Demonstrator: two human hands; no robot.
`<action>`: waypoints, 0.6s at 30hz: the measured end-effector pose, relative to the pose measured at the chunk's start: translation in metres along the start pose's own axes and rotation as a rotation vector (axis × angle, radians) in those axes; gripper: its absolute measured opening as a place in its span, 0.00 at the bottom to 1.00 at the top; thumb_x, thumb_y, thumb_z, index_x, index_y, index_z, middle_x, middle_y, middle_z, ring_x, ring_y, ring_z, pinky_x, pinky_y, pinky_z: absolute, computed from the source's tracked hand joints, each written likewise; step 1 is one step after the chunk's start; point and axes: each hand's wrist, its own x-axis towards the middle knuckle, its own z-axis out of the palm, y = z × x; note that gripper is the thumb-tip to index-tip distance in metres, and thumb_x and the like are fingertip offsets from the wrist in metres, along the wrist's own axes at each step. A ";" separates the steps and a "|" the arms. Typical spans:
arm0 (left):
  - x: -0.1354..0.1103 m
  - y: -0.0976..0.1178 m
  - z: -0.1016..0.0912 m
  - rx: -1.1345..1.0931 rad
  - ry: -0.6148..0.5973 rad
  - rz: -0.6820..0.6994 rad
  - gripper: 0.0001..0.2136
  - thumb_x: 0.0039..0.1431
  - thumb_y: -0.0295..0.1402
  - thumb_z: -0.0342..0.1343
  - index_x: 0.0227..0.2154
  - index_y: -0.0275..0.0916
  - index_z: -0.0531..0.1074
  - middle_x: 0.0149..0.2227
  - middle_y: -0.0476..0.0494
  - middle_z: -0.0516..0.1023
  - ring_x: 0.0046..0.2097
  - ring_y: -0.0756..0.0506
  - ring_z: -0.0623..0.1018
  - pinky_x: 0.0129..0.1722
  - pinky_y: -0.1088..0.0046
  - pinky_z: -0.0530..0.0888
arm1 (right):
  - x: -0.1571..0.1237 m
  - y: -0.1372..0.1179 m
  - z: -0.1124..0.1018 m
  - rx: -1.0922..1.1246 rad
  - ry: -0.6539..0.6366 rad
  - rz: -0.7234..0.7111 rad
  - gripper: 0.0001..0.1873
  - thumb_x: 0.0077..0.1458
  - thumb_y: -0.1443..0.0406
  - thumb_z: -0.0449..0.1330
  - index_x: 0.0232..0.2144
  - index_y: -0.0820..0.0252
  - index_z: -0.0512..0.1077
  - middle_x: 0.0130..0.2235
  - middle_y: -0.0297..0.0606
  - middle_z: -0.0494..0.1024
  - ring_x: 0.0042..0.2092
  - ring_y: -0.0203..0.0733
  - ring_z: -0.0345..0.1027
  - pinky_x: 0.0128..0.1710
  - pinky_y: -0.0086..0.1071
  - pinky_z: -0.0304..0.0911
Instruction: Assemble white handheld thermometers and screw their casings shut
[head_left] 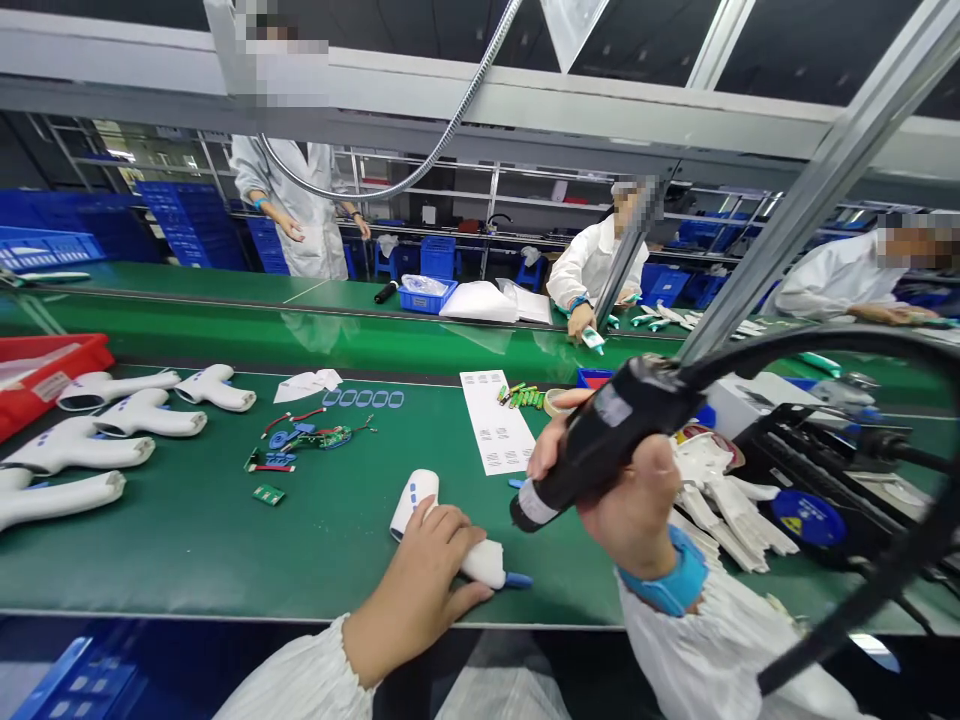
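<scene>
My left hand (431, 560) lies over a white gun-shaped plastic housing (417, 492) on the green bench, its fingers curled around the middle. Small blue buttons show on the housing's wide end. From its other end a blue piece (519, 580) sticks out. My right hand (630, 500) is wrapped around a black corded electric screwdriver (600, 440), held above the bench to the right of the housing. The tool's blunt end points down and left, and its bit cannot be made out. A blue band circles my right wrist.
Several similar white housings (142, 412) lie at left beside a red bin (52, 375). Circuit boards with wires (307, 437), blue rings (364, 398) and a paper sheet (495, 430) lie ahead. White parts (727, 500) are piled at right. Co-workers (592, 265) stand beyond the conveyor.
</scene>
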 end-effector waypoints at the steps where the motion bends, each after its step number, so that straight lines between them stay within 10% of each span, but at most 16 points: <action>1: 0.001 0.001 -0.001 0.015 -0.022 0.005 0.17 0.51 0.33 0.62 0.44 0.40 0.68 0.41 0.42 0.72 0.45 0.40 0.70 0.55 0.50 0.56 | 0.001 -0.011 -0.006 -0.068 -0.022 -0.006 0.27 0.52 0.43 0.52 0.45 0.56 0.62 0.26 0.33 0.71 0.27 0.39 0.65 0.28 0.34 0.64; 5: 0.009 0.000 -0.016 -0.060 -0.093 0.041 0.16 0.55 0.35 0.58 0.46 0.40 0.68 0.41 0.41 0.73 0.44 0.39 0.70 0.52 0.51 0.61 | -0.004 -0.049 -0.034 -0.517 -0.291 0.140 0.19 0.52 0.59 0.62 0.45 0.50 0.61 0.38 0.36 0.71 0.40 0.43 0.68 0.39 0.36 0.67; 9: 0.016 -0.011 -0.041 -0.570 0.182 -0.189 0.17 0.58 0.42 0.52 0.50 0.43 0.66 0.44 0.41 0.73 0.45 0.40 0.71 0.45 0.64 0.68 | -0.025 -0.061 -0.060 -0.960 -0.658 0.188 0.12 0.51 0.69 0.58 0.40 0.52 0.64 0.47 0.41 0.70 0.52 0.47 0.63 0.50 0.39 0.63; 12: 0.019 -0.016 -0.054 -1.233 0.386 -0.431 0.17 0.60 0.46 0.48 0.46 0.42 0.68 0.33 0.45 0.74 0.35 0.45 0.74 0.36 0.71 0.71 | -0.049 -0.044 -0.088 -1.272 -0.794 0.059 0.15 0.49 0.72 0.53 0.38 0.51 0.69 0.51 0.40 0.70 0.55 0.49 0.61 0.49 0.39 0.65; 18: 0.026 -0.022 -0.049 -1.876 0.311 -0.419 0.21 0.61 0.49 0.45 0.30 0.35 0.71 0.18 0.51 0.68 0.17 0.52 0.69 0.20 0.75 0.71 | -0.098 0.013 -0.171 -1.463 -0.824 -0.331 0.30 0.49 0.74 0.52 0.53 0.45 0.65 0.56 0.38 0.67 0.53 0.47 0.65 0.44 0.32 0.69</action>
